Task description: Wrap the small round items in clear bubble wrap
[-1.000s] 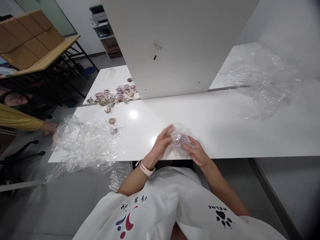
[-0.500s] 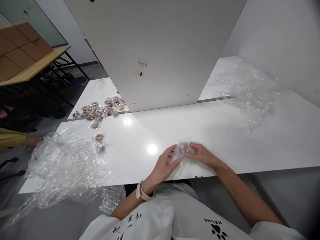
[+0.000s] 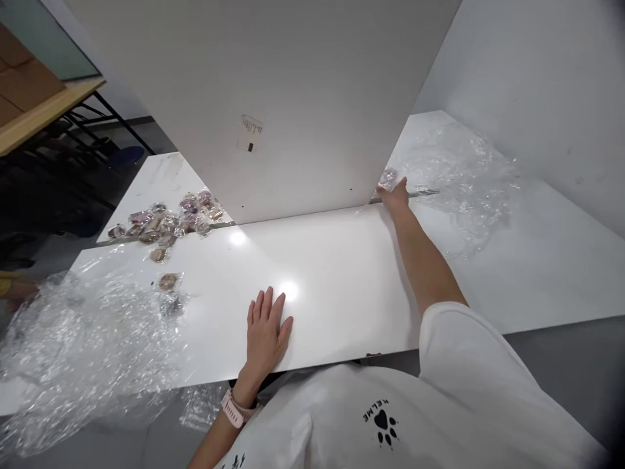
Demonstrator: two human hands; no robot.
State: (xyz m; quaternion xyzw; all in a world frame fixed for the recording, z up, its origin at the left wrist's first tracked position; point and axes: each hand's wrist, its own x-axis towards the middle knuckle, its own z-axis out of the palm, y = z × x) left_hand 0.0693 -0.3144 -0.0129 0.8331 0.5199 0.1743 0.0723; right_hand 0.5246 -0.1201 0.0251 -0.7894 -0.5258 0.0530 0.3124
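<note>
My left hand [image 3: 265, 335] lies flat on the white tabletop [image 3: 332, 286] near the front edge, fingers stretched out, holding nothing. A pink watch strap [image 3: 236, 410] is round that wrist. My right arm reaches far forward, and my right hand [image 3: 394, 194] is at the lower right corner of the upright white panel [image 3: 303, 117]. Its thumb and fingers are spread apart. Just beyond them is a small clear-wrapped packet [image 3: 389, 177] with a pinkish tint, partly hidden by the hand. Whether the fingertips still touch it is hard to tell.
Crumpled clear plastic film [image 3: 97, 332] covers the table's left end, with more film [image 3: 459, 176] at the right. Several small wrapped packets [image 3: 168, 221] lie in a heap behind left. A co-worker's hand [image 3: 22, 290] shows at the left edge. Cardboard boxes [image 3: 29, 81] stand behind.
My right hand has moved from the front of the table, with the clear packet, forward to the panel's right corner. My left hand has let go, shifted left and flattened on the table.
</note>
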